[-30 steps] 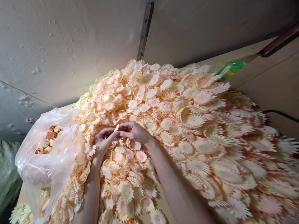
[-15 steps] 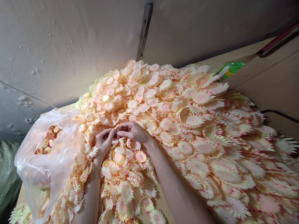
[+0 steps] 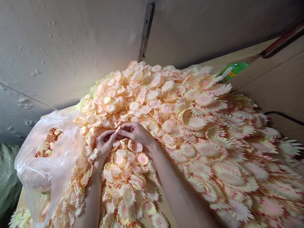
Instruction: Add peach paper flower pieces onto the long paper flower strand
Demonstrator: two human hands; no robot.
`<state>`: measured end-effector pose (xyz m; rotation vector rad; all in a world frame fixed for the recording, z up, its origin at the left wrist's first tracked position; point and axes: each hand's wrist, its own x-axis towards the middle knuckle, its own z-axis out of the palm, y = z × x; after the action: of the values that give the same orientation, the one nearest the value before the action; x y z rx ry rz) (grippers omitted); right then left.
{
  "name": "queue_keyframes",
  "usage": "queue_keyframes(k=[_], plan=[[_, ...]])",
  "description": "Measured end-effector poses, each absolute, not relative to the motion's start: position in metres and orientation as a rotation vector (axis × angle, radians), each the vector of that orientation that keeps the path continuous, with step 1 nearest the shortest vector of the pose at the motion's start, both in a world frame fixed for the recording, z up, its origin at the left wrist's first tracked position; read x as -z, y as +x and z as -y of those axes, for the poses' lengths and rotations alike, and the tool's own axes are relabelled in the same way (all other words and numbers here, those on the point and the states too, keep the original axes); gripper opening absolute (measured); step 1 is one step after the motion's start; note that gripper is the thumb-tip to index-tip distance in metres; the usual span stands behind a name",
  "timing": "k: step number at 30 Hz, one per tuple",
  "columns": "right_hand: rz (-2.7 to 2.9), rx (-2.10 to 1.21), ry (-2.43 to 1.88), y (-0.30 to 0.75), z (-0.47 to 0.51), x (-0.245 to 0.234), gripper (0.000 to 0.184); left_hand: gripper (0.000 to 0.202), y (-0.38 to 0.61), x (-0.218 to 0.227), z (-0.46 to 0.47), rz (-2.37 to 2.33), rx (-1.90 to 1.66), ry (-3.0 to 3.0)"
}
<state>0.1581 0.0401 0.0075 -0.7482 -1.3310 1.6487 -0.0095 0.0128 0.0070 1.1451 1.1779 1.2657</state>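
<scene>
My left hand [image 3: 105,142] and my right hand [image 3: 134,133] meet at the middle of a large heap of flower-shaped pieces [image 3: 163,107], cream to pale pink with notched, red-tipped edges. Between their fingertips is a small cream petal piece [image 3: 117,129], seen almost edge-on. Thumb and forefinger of each hand pinch it, and the fingers hide most of it. Below the hands, between my forearms, a narrower strip of the same flower pieces [image 3: 128,194] lies on the wooden table top [image 3: 167,202].
At the left lies a clear plastic bag [image 3: 64,152], with several rolled-up pieces [image 3: 51,139] showing in its opening. A green packet [image 3: 234,71] lies at the back right, near a black cable [image 3: 285,116]. A grey wall [image 3: 71,47] stands behind the heap.
Both hands stay in almost the same place, fingertips together. The petal piece between them shows slightly more upright now. The heap and the bag look unchanged.
</scene>
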Motion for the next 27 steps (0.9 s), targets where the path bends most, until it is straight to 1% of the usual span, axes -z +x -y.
queue_keyframes(k=[11,17,23,27], plan=[[1.341,-1.657,-0.751,0.1572,-0.0413,-0.0045,0.028,0.035,-0.0100,-0.0041,-0.0142,-1.219,-1.273,1.120],[1.383,-1.620,-0.737,0.1568,-0.0415,-0.0042,0.026,0.037,-0.0094,-0.0044,-0.0150,-1.184,-1.313,1.162],[1.472,-1.551,-0.745,0.1578,-0.0421,-0.0031,0.024,0.032,-0.0115,-0.0048,-0.0142,-1.176,-1.261,1.199],[1.484,-1.568,-0.758,0.1589,-0.0424,-0.0028,0.027,0.032,-0.0135,-0.0002,-0.0146,-1.175,-1.265,1.238]])
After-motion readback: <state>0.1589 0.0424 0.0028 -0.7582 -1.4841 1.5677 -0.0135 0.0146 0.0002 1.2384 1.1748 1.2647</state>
